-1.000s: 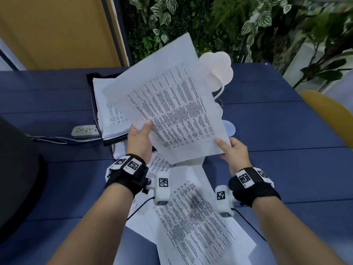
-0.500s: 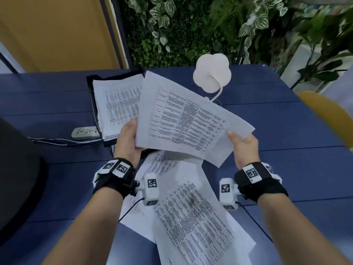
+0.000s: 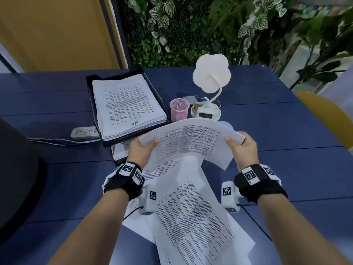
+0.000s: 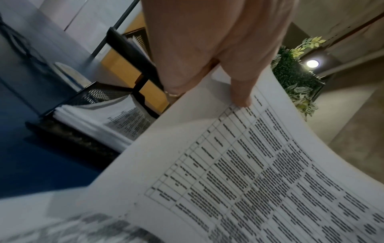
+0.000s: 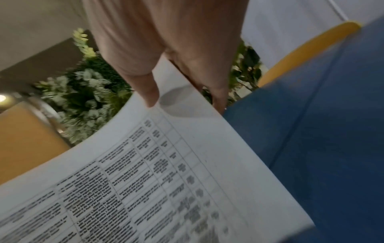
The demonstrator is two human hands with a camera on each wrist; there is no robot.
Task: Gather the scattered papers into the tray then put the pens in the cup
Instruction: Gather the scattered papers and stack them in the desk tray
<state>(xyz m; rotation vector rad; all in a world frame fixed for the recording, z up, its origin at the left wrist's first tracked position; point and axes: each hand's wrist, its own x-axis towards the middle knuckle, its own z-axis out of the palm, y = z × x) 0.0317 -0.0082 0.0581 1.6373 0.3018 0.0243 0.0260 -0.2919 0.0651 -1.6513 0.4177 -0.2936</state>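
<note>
**Both hands pinching one printed sheet above the desk**

Pinched at its two far corners, the printed sheet [image 3: 193,142] bowed upward between our left hand [image 3: 142,150] and right hand [image 3: 243,148] — thumbs on top, fingers curled beneath. We held it over the blue table [image 3: 277,131], just in front of the black tray [image 3: 89,81] with its stack of papers [image 3: 128,108]. More loose sheets [image 3: 191,217] lay below our wrists. Beyond stood the pink mesh cup [image 3: 179,109] — beside the white desk lamp [image 3: 211,76].

A dark blue table [image 3: 267,131] carries a black paper tray [image 3: 89,83], a pink mesh cup [image 3: 179,109] and a white desk lamp [image 3: 208,111]. Loose printed sheets [image 3: 194,222] lie near its front edge, and a power strip [image 3: 84,131] sits left of the tray.
</note>
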